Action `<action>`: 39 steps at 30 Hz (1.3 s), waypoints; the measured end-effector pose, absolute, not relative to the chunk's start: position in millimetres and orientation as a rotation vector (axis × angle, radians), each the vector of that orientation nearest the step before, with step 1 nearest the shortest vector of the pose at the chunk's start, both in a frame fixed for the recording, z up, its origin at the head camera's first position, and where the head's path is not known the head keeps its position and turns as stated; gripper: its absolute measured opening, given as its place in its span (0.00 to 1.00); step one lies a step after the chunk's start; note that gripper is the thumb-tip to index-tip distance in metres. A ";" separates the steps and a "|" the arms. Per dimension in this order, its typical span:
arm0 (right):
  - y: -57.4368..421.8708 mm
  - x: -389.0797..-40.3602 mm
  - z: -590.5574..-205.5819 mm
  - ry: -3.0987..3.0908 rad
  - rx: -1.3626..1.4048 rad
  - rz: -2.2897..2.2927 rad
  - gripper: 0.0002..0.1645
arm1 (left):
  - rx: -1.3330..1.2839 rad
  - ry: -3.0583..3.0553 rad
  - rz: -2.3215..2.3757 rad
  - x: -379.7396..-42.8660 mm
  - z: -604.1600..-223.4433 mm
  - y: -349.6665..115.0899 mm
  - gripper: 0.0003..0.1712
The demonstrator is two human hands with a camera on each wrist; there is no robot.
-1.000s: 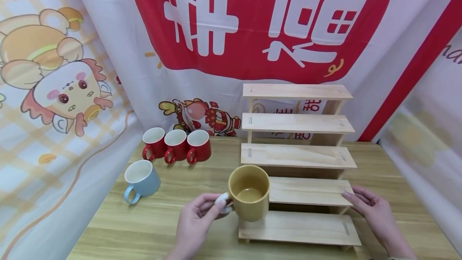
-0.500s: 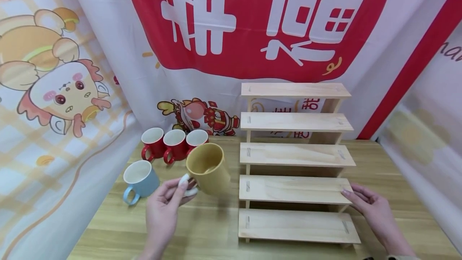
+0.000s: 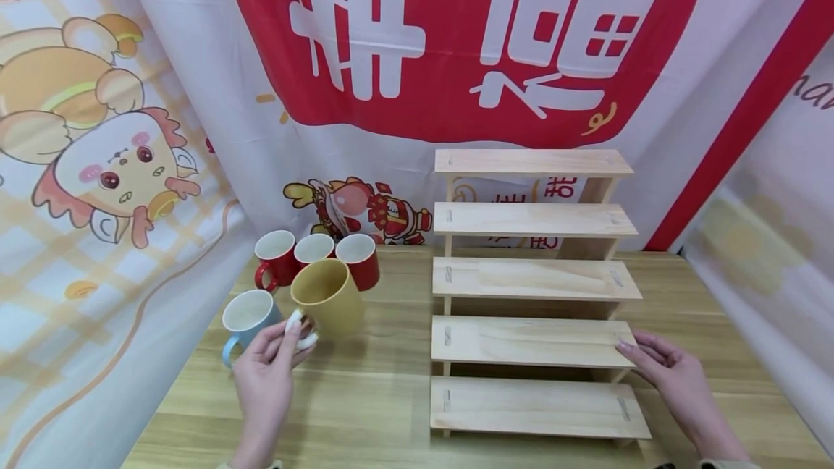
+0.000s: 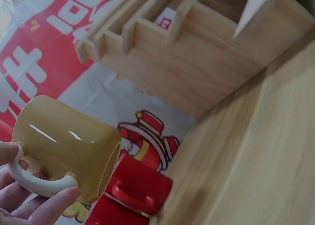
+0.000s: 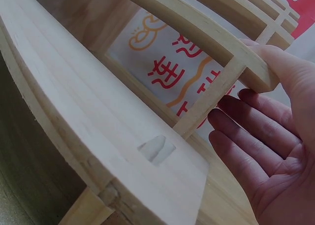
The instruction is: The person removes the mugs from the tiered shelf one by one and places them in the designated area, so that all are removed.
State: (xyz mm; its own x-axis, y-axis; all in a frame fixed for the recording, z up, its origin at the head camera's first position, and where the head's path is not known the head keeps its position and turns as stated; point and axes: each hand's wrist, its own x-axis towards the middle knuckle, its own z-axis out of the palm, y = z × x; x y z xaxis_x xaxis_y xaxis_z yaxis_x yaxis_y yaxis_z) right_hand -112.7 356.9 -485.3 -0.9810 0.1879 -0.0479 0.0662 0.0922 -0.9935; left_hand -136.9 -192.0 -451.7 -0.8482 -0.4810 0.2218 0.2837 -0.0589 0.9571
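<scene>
My left hand [image 3: 266, 371] pinches the white handle of a mustard-yellow mug [image 3: 337, 307], held tilted over the left side of the table. In the left wrist view the thumb and fingers close about that handle [image 4: 43, 186]. Just left of the mug stands a light-blue mug [image 3: 246, 312], partly behind my hand. Behind are three red mugs [image 3: 360, 266] in a row, the middle one mostly hidden. On the right, my right hand [image 3: 671, 376] grips the end of the second-lowest step of a wooden tiered rack [image 3: 528, 341], thumb on top, fingers below.
The rack's bare steps rise toward the back. A wood-grain table [image 3: 365, 418] carries everything. Printed cloth hangings [image 3: 378, 129] enclose the back and both sides, close behind the rack and the red mugs.
My left hand has carried the yellow mug leftward from in front of the rack to beside the blue mug, before the red mugs. The right hand keeps its place on the rack.
</scene>
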 end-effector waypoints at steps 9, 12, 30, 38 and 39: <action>357.1 -113.6 -485.2 -2.296 -0.284 2.000 0.15 | 0.323 -1.729 -1.907 -145.1 -477.2 -207.8 0.16; 356.6 -113.5 -485.4 -2.301 -0.283 1.991 0.16 | 0.360 -1.735 -1.908 -145.5 -484.2 -213.2 0.17; 356.9 -113.4 -487.1 -2.283 -0.284 1.992 0.14 | 0.498 -1.712 -1.918 -147.1 -508.6 -230.9 0.20; 356.9 -114.0 -487.1 -2.277 -0.282 1.999 0.14 | 0.502 -1.718 -1.913 -147.3 -512.9 -230.8 0.20; 356.9 -114.1 -486.9 -2.275 -0.281 2.001 0.14 | 0.502 -1.722 -1.908 -147.5 -513.6 -230.9 0.20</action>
